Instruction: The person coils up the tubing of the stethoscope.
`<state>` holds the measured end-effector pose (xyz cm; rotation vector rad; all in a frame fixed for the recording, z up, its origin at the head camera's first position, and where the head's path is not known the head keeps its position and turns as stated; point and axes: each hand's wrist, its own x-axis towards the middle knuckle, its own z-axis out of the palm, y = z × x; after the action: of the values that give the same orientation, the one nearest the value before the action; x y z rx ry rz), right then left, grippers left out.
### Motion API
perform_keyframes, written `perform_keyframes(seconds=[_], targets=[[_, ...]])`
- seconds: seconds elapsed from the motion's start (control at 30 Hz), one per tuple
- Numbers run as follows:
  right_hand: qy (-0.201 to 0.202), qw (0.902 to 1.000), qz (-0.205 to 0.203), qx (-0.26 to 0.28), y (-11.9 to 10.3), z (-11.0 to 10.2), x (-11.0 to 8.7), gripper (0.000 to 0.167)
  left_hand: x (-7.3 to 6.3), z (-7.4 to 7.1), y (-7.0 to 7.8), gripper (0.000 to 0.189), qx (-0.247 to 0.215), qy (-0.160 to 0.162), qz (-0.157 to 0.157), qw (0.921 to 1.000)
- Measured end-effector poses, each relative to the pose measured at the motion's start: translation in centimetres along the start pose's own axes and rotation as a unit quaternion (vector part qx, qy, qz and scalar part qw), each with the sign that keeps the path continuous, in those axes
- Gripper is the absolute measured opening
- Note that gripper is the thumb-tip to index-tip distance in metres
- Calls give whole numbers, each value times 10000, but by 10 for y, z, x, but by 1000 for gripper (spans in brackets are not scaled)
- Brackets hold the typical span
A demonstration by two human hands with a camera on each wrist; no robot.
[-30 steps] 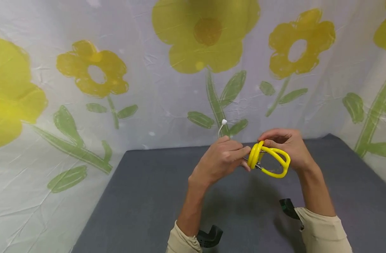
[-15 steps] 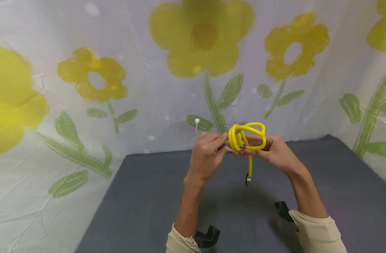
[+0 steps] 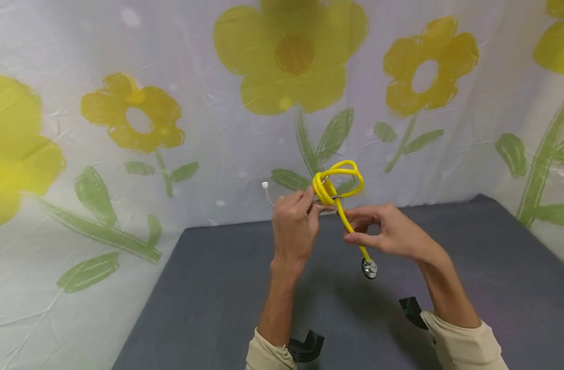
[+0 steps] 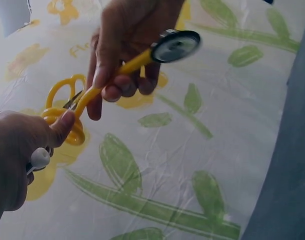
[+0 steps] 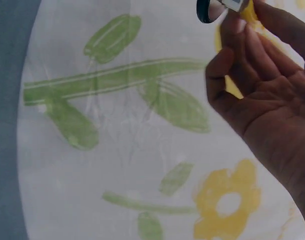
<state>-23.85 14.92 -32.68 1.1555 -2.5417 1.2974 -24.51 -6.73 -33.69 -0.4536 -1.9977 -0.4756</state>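
A stethoscope with yellow tubing (image 3: 355,191) is held up above the table, its tube looped into a coil. My left hand (image 3: 295,221) grips the coil and the metal ear tubes at its left side. A white eartip (image 3: 265,184) sticks out past that hand, and shows below the thumb in the left wrist view. My right hand (image 3: 388,231) pinches the straight tube below the coil between thumb and fingers. From the tube's end hangs the round metal chest piece (image 3: 369,268), seen in the left wrist view with its dark rim (image 4: 176,46).
A dark grey table (image 3: 226,288) lies under the hands. Behind it hangs a white curtain (image 3: 236,149) printed with yellow flowers and green leaves. Black wrist mounts (image 3: 306,347) sit at both cuffs.
The stethoscope coil has moved left and up with my left hand. My right hand has gone from the coil to the tube's tail, and the chest piece has come into sight.
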Motion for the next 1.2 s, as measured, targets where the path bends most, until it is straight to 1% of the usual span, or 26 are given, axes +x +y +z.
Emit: perform_keyframes(seconds=[0.13,0.23,0.3,0.33,0.4,0.5,0.57,0.63,0.67,0.73,0.8,0.87,0.97,1.0,1.03,1.1,1.2], targets=[[-320,9980,-193,-514,-15,0,-3,37,1,-1,0,36,360,-51,-141,9992],[-480,9956,-220,-776,-25,2,-5,25,2,-1,1,38,475,-181,-144,9986],[-456,9935,-308,-1000,-31,3,-6,15,2,-1,2,38,527,-299,-47,9981],[-399,9926,-375,-1083,-34,4,-7,12,2,0,3,36,550,-361,30,9978],[-161,9903,-552,-1261,-40,5,-9,12,2,0,4,34,634,-470,226,9966],[463,9870,-959,-1200,-45,7,-12,23,2,1,5,32,825,-604,526,9934],[860,9849,-1164,-955,-46,7,-12,27,1,3,5,34,836,-684,688,9918],[1109,9838,-1274,-601,-44,7,-12,29,0,5,6,29,832,-730,850,9902],[1152,9840,-1296,-401,-43,7,-11,29,-1,6,7,23,772,-742,893,9902],[1112,9853,-1300,25,-40,7,-8,28,-2,7,9,14,662,-750,948,9905],[1189,9840,-1288,316,-38,8,-7,31,-2,9,11,15,635,-714,955,9908],[1392,9793,-1291,700,-37,9,-5,30,-1,9,13,16,625,-716,908,9913],[1948,9651,-1106,1354,-37,14,-3,15,-1,9,15,23,671,-710,864,9915],[2084,9588,-1020,1636,-37,15,-3,9,-1,9,16,24,680,-698,852,9916],[2187,9517,-928,1947,-37,17,-2,8,-1,9,16,24,692,-673,841,9918],[2275,9388,-699,2488,-37,19,-1,17,-2,9,17,24,707,-582,806,9925],[2112,9241,-263,3173,-36,20,-1,27,-3,9,17,28,733,-385,701,9941]])
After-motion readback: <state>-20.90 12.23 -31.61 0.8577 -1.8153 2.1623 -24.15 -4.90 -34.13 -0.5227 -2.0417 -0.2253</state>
